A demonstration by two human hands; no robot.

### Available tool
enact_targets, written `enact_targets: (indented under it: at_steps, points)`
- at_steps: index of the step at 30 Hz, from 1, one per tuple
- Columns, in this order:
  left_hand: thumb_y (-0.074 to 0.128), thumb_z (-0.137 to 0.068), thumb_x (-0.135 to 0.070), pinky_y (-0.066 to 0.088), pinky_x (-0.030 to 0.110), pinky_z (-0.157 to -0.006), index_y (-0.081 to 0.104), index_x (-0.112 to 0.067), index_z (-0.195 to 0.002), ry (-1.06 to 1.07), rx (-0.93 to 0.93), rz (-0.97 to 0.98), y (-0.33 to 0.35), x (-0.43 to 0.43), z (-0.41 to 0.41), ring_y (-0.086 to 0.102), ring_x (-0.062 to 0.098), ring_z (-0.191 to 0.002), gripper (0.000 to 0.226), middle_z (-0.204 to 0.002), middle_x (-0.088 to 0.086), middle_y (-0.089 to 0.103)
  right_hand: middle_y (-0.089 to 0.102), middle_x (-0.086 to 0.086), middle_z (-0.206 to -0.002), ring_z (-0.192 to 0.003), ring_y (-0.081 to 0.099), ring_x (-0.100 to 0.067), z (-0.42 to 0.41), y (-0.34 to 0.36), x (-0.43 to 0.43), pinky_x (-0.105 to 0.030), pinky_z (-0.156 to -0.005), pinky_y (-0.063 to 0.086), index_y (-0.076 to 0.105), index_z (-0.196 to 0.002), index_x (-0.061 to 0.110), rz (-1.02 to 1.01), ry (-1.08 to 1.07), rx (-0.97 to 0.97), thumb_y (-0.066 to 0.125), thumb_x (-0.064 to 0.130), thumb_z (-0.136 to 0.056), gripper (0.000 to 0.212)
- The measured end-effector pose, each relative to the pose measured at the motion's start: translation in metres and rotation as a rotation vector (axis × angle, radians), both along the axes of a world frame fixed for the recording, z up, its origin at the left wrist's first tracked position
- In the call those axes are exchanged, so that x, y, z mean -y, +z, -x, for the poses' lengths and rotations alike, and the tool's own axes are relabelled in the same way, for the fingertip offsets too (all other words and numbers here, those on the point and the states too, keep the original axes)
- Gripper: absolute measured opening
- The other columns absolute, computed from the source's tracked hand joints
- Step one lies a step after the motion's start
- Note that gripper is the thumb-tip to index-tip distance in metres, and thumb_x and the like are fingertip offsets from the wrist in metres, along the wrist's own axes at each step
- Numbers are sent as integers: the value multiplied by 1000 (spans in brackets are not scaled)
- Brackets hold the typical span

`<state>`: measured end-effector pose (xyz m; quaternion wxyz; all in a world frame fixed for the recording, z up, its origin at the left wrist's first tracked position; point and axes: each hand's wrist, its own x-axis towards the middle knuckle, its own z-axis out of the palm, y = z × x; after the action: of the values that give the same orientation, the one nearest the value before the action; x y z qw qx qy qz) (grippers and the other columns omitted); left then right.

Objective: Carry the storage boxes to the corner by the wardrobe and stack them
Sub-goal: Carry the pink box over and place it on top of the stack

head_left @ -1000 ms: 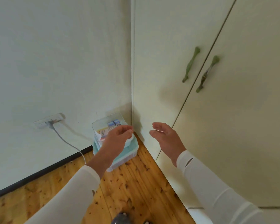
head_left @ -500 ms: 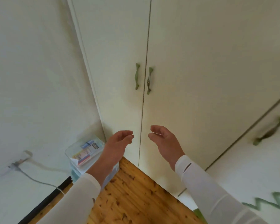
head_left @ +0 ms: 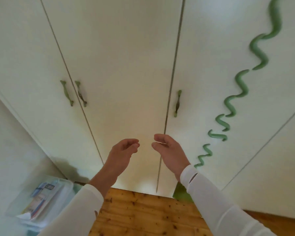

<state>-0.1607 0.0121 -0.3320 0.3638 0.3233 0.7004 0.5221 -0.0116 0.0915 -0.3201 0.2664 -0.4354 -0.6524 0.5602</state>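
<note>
Left hand (head_left: 122, 153): raised, empty, fingers (head_left: 134, 145) loosely curled and apart, thumb near the fingertips, clasping nothing. White sleeve (head_left: 85, 200) to the wrist.

Right hand (head_left: 170, 151): raised beside the left, a gap between the two sets of fingertips; fingers (head_left: 160, 137) curled, spread, empty. White sleeve (head_left: 216, 200).

Beyond the fingertips: cream wardrobe doors (head_left: 126, 65), green handles (head_left: 66, 92) up and left of the left fingers, one handle (head_left: 177, 103) above the right fingers. Wavy green trim (head_left: 240, 86) right of the right hand.

Below the hands: wooden floor (head_left: 143, 215).

Storage boxes (head_left: 39, 201): clear-lidded, stacked, blurred, well down and left of the left fingers, on the floor in the corner between wall (head_left: 10, 150) and wardrobe; untouched by either hand.
</note>
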Motion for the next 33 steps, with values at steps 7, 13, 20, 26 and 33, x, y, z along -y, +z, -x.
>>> enact_targets:
  at_steps: [7,13,20,26,33]
  points:
    - [59,-94,-20,46,22,-84,69,-25,-107,-211,-37,-6,11,-50,-109,65,9,-99,16,-102,-8,72,59,18,-119,-106,54,4,-121,4,-19,-23,-92,41,58,-122,29,-18,-217,-43,61,28,-89,34]
    - [59,-95,-20,46,20,-80,69,-25,-107,-338,-65,-21,13,-89,-213,65,9,-98,17,-103,-9,72,59,17,-118,-103,54,5,-228,4,-36,-18,-84,40,58,-122,29,-22,-349,-27,59,27,-90,32]
    - [58,-95,-25,47,26,-91,68,-26,-111,-480,-107,-44,16,-124,-329,64,6,-101,18,-105,-10,71,58,21,-116,-104,53,6,-340,4,-51,-21,-87,41,58,-120,34,-39,-478,-47,59,30,-90,31]
    - [57,-95,-29,47,25,-90,68,-32,-108,-637,-100,-59,16,-148,-428,64,3,-100,17,-105,-14,71,59,19,-117,-105,54,4,-439,2,-50,-23,-92,43,58,-121,32,-57,-618,-39,59,30,-90,32]
    - [58,-94,-29,47,27,-94,68,-31,-109,-799,-66,-71,22,-166,-528,65,2,-100,17,-106,-13,71,59,18,-119,-106,55,1,-537,6,-45,-24,-94,43,57,-123,31,-95,-791,-47,58,30,-91,32]
